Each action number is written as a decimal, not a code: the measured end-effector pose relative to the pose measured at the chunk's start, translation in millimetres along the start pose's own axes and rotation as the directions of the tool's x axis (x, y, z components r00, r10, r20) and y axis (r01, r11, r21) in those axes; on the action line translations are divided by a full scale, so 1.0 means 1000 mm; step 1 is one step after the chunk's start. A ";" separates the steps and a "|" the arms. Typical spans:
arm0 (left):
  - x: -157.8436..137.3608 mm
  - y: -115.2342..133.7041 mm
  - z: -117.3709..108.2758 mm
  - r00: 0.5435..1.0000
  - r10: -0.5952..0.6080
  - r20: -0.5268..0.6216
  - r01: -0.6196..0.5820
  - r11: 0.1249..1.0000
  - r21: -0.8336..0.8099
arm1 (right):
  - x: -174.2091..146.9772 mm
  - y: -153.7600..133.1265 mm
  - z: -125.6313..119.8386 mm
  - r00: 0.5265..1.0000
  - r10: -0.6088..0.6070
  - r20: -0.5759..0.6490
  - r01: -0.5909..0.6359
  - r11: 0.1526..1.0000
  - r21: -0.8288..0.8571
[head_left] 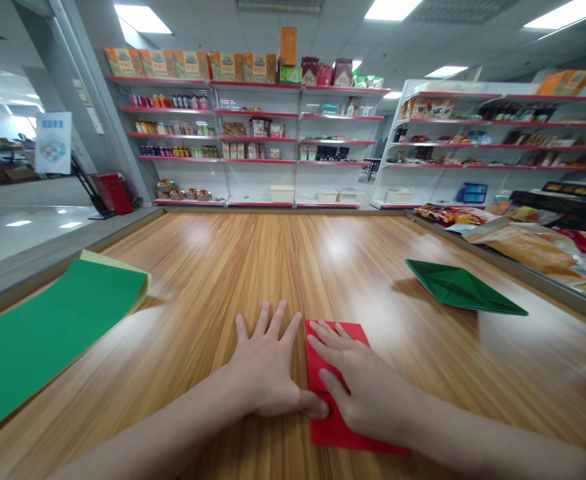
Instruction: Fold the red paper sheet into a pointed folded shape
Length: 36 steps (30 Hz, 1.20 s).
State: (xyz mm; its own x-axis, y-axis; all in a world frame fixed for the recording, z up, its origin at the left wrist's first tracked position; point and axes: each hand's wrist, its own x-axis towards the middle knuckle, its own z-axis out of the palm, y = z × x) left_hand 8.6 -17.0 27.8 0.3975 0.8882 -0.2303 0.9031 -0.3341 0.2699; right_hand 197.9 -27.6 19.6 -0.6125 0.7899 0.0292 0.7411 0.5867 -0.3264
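A folded sheet of red paper (355,430) lies on the wooden table near its front edge, with a crease across its middle. My right hand (357,373) rests flat on it, fingers stretched toward its upper part. Beside it, my left hand (270,363) is spread out on the tabletop, and only its thumb touches the paper's left edge. The palm side of both hands is hidden. To the right stands a folded green paper shape (465,288), pointed at both ends like a boat.
Green paper sheets (53,333) with a curled far end lie on the left of the wooden table (233,260). Bagged snacks (533,250) line the right side beyond the table's rim. Stocked shelves (257,140) stand behind, and a red box (113,193) is at the back left.
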 end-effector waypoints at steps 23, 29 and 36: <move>-0.034 0.029 0.013 0.991 0.006 -0.132 0.016 0.986 0.164 | -0.002 -0.008 -0.007 0.999 -0.022 0.050 0.024 0.999 -0.045; -0.048 0.044 0.039 0.973 0.209 -0.095 -0.171 0.936 0.307 | -0.005 -0.008 -0.006 0.998 -0.038 0.043 0.040 0.998 -0.047; -0.049 0.030 0.070 0.919 0.316 -0.234 -0.223 0.909 0.352 | -0.004 -0.009 -0.005 0.997 -0.059 0.055 0.062 0.996 -0.061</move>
State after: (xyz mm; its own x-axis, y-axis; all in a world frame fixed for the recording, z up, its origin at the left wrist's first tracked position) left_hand 27.6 -92.1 -18.2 0.6131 0.7846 0.0924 0.7894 -0.6130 -0.0321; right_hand 195.6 -35.0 27.4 -0.6691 0.7432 -0.0032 0.7170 0.6444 -0.2658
